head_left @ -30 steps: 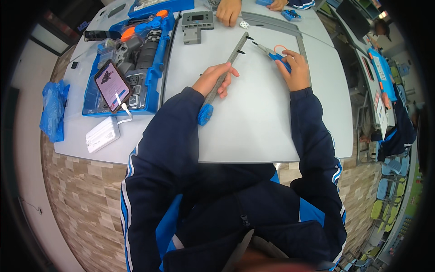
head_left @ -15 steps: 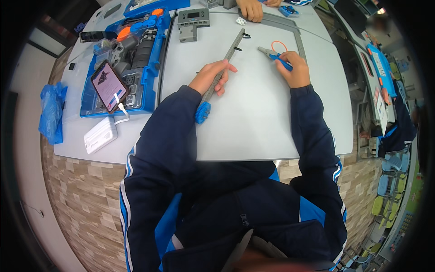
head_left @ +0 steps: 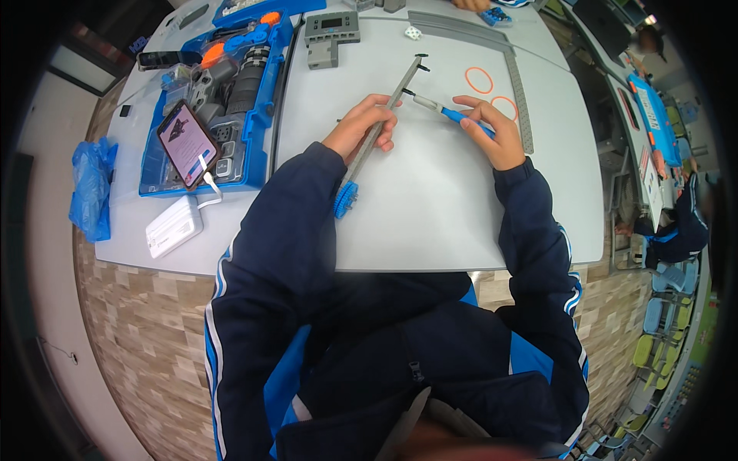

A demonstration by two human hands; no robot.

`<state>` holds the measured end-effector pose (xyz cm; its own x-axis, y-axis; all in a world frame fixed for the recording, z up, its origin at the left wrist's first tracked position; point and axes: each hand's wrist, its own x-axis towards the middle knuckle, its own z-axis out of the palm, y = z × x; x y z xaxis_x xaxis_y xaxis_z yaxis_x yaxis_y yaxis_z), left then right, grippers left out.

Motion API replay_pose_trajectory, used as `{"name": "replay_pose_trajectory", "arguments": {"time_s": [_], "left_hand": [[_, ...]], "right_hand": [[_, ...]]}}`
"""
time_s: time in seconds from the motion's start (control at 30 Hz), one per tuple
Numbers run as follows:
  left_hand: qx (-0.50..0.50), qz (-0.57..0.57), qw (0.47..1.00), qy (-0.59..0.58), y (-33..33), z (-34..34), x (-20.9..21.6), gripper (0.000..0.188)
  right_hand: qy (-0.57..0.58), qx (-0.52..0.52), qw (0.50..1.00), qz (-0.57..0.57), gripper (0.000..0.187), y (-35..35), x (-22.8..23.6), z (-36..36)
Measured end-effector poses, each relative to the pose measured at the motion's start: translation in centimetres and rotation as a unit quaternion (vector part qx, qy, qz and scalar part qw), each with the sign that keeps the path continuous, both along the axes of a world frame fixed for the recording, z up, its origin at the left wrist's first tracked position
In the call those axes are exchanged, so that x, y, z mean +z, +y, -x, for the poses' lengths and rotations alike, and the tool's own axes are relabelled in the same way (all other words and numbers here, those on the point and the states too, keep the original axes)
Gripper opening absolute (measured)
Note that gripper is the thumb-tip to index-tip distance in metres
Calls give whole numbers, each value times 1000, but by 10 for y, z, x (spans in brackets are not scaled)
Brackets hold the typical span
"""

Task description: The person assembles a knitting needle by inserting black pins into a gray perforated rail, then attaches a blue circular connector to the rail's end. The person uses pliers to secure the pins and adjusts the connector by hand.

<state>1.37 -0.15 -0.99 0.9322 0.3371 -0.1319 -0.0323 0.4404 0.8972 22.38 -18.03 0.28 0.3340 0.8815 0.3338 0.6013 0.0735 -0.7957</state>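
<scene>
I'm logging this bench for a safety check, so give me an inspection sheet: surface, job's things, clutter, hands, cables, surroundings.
Surface: white table, gray bars at far and right sides.
Job's things: gray beam with blue gear at its near end, black pins toward its far end; pliers, tip at one pin, contact unclear.
Clutter: orange bands, controller, white block, blue bin of parts, phone, power bank.
Hands: left hand holds the beam; right hand holds the pliers.
Cables: white cable joins phone and power bank.
Surroundings: another person's hand at the far edge; blue bag at left; chairs at right.
</scene>
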Motion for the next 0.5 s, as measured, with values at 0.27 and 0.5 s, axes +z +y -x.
{"name": "replay_pose_trajectory", "arguments": {"time_s": [0.27, 0.5], "left_hand": [[-7, 1, 1000, -2, 1, 1, 0, 44], [-33, -17, 999, -10, 3, 1, -2, 41]], "right_hand": [[-29, -15, 999, -33, 18, -2, -3, 5], [-17, -10, 999, -34, 18, -1, -8, 5]]}}
